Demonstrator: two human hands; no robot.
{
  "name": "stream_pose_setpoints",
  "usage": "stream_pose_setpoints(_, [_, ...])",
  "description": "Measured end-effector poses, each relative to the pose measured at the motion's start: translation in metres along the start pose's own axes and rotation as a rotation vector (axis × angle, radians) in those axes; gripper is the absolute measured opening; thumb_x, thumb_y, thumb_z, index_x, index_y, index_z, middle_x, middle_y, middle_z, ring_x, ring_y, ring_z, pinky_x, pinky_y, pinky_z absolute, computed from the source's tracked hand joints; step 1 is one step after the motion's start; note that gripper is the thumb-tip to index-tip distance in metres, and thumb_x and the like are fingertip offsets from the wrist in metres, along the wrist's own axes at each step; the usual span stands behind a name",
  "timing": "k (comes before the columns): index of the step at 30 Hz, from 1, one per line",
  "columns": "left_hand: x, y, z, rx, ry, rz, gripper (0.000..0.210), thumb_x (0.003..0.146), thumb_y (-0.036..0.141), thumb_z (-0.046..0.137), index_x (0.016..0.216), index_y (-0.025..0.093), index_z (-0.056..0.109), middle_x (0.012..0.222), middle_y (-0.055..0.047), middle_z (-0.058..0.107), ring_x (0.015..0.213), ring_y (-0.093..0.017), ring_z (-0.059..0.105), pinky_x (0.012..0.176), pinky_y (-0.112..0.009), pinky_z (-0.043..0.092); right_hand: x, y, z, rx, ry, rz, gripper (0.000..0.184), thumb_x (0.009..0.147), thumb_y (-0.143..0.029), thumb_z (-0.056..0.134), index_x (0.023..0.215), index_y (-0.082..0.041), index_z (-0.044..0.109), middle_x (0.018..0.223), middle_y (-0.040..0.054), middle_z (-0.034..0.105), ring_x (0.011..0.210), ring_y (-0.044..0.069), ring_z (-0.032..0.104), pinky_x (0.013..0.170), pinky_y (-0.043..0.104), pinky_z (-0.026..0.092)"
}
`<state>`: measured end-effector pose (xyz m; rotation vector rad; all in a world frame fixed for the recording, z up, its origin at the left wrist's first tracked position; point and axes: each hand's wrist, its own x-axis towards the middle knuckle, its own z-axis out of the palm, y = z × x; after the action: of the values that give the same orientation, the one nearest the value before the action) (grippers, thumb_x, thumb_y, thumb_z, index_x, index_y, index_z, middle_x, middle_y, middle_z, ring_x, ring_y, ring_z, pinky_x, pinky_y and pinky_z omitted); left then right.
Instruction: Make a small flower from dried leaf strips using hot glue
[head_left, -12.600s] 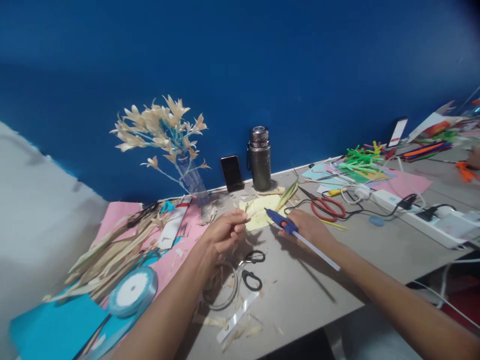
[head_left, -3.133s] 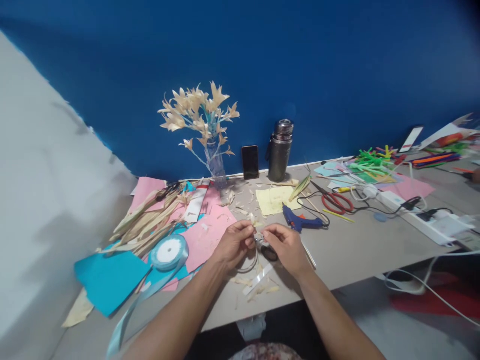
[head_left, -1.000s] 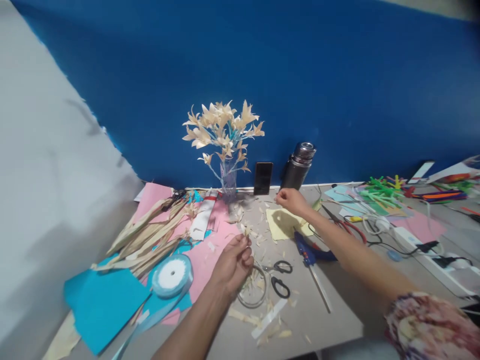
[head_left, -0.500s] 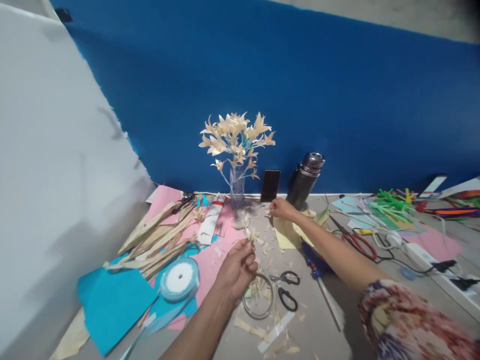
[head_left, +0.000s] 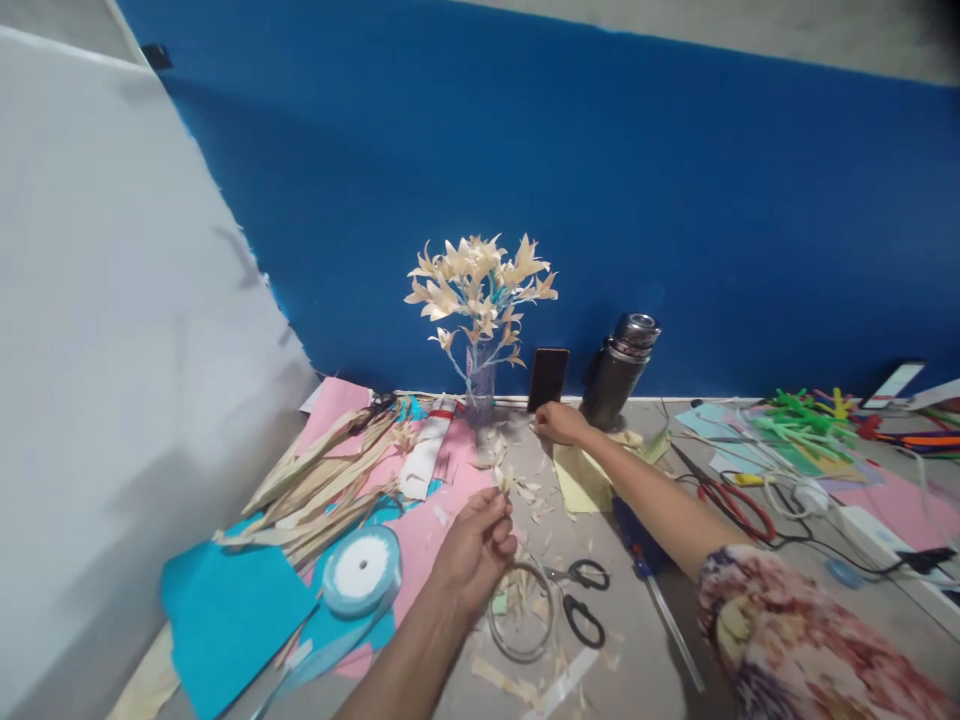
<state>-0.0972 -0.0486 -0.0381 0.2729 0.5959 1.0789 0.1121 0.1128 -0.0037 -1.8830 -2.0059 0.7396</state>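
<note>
My left hand [head_left: 478, 540] is closed in a pinch on a small pale husk flower [head_left: 504, 482] that rises from its fingertips. Farther back, my right hand [head_left: 562, 424] has its fingers pressed together low over the table, in front of the phone [head_left: 549, 378]; whatever lies in that pinch is too small to make out. Just below my left hand lies a ring-shaped roll of tape [head_left: 520, 655] with husk scraps inside it. Black-handled scissors [head_left: 585, 606] lie beside the ring. Cream husk flowers [head_left: 480, 275] on blue stems stand in a clear vase [head_left: 481, 385] behind both hands.
Long dried husks [head_left: 322, 490], a ribbon spool [head_left: 363, 572] and blue paper [head_left: 232, 610] lie at left. A dark flask [head_left: 619, 370] stands behind my right forearm. A glue gun [head_left: 637, 535], red-handled scissors [head_left: 739, 505], pipe cleaners [head_left: 806, 425] and a power strip [head_left: 892, 545] are at right.
The whole view has shifted slightly, so things sit a little lower and farther right. Both hands keep nearly the same pose, with the husk flower still in my left fingers.
</note>
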Motion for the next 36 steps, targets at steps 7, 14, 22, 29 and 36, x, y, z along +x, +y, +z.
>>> stream_pose_setpoints(7, [-0.012,0.002,0.014,-0.046,-0.095,-0.001,0.034,0.069,0.015,0.085,0.083,0.015,0.053,0.075,0.002,0.058,0.047,-0.002,0.038,0.044,-0.015,0.030,-0.102,-0.014,-0.001,0.494,-0.067,-0.144,0.036,0.084,-0.053,0.062,0.087,-0.017,0.059,0.078,0.0018,0.064,0.052,0.008,0.042,0.049,0.021,0.032])
stream_pose_setpoints(14, [-0.024,-0.010,0.023,0.071,-0.133,0.074,0.035,0.065,0.018,0.088,0.083,0.015,0.058,0.087,-0.004,0.066,0.063,-0.010,0.057,0.051,-0.020,0.042,-0.170,-0.036,0.049,1.336,-0.083,-0.045,0.038,0.061,-0.039,0.090,0.074,-0.019,0.060,0.054,-0.0082,0.047,0.045,0.004,0.030,0.042,0.018,0.020])
stream_pose_setpoints(22, [-0.019,-0.024,0.020,0.153,-0.104,0.182,0.038,0.062,0.022,0.091,0.083,0.016,0.059,0.065,0.005,0.056,0.053,-0.007,0.051,0.048,-0.017,0.041,-0.182,-0.039,0.085,1.401,0.105,-0.032,0.035,0.063,-0.039,0.089,0.075,-0.019,0.063,0.061,-0.0023,0.062,0.051,0.010,0.052,0.044,0.020,0.033])
stream_pose_setpoints(29, [-0.018,-0.028,0.020,0.082,-0.184,0.096,0.034,0.067,0.018,0.087,0.080,0.015,0.056,0.061,0.006,0.050,0.048,-0.004,0.042,0.046,-0.015,0.034,-0.191,-0.037,0.071,1.217,0.103,-0.113,0.027,0.068,-0.032,0.080,0.085,-0.020,0.063,0.071,-0.0016,0.063,0.057,0.011,0.055,0.051,0.022,0.042])
stream_pose_setpoints(36, [-0.020,-0.025,0.020,0.026,-0.206,0.001,0.029,0.070,0.010,0.081,0.083,0.013,0.056,0.066,0.004,0.050,0.048,-0.002,0.040,0.046,-0.015,0.031,-0.192,-0.027,0.044,0.479,0.322,-0.493,0.014,0.080,-0.017,0.064,0.093,-0.023,0.066,0.089,0.0010,0.066,0.067,0.013,0.057,0.064,0.026,0.046])
